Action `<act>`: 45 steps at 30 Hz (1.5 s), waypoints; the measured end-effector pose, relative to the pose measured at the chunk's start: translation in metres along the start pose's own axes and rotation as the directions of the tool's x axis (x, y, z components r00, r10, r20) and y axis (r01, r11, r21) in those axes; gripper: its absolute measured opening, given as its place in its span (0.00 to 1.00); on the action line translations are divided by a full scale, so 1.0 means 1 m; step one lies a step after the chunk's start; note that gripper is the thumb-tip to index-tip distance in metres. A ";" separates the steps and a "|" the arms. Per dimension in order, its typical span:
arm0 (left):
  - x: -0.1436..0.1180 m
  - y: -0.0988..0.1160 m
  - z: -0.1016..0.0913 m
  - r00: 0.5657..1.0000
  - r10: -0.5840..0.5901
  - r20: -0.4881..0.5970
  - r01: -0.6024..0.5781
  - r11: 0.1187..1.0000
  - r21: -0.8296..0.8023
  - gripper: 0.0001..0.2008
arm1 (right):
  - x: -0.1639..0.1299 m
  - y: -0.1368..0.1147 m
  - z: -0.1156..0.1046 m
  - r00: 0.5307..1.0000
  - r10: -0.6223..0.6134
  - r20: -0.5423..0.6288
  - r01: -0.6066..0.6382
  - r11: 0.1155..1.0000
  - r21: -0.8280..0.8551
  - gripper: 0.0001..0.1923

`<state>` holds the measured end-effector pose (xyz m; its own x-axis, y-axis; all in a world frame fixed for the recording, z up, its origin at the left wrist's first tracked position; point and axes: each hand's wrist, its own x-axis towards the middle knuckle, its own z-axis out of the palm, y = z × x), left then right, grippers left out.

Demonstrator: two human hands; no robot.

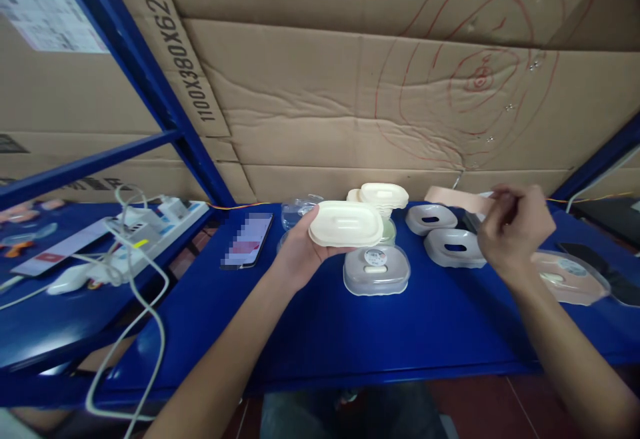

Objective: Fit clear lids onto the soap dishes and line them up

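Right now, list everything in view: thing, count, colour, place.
cream tray: 1, cream, held in left hand
cream stack: 1, cream, behind it
clear-lidded box: 1, clear, table centre
white inserts: 2, white, centre right
pink lidded box: 1, pink, right
phone: 1, dark, left of centre
power strip: 1, white, left shelf
table: 1, blue
cardboard: brown, rear wall
left hand: grips cream tray
right hand: raised, blurred, over the inserts

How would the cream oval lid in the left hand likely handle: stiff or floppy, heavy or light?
The cream lid probably is stiff: it keeps its shape though the left hand grips only one end. It seems light, held out from that end. Its smooth, glossy-looking plastic may be somewhat slippery.
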<state>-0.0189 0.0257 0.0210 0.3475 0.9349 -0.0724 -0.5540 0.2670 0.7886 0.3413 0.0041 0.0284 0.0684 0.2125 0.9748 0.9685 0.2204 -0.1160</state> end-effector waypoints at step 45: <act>-0.007 -0.019 0.005 0.993 0.119 0.025 -0.122 0.966 0.227 0.19 | -0.022 -0.129 0.017 0.533 0.117 0.838 -0.832 0.250 0.494 0.21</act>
<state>-0.0070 0.0127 0.0095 0.2979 0.9539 0.0378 -0.4060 0.0908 0.9094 0.2109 -0.0130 0.0187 -0.0513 0.9369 0.3459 0.0671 0.3489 -0.9348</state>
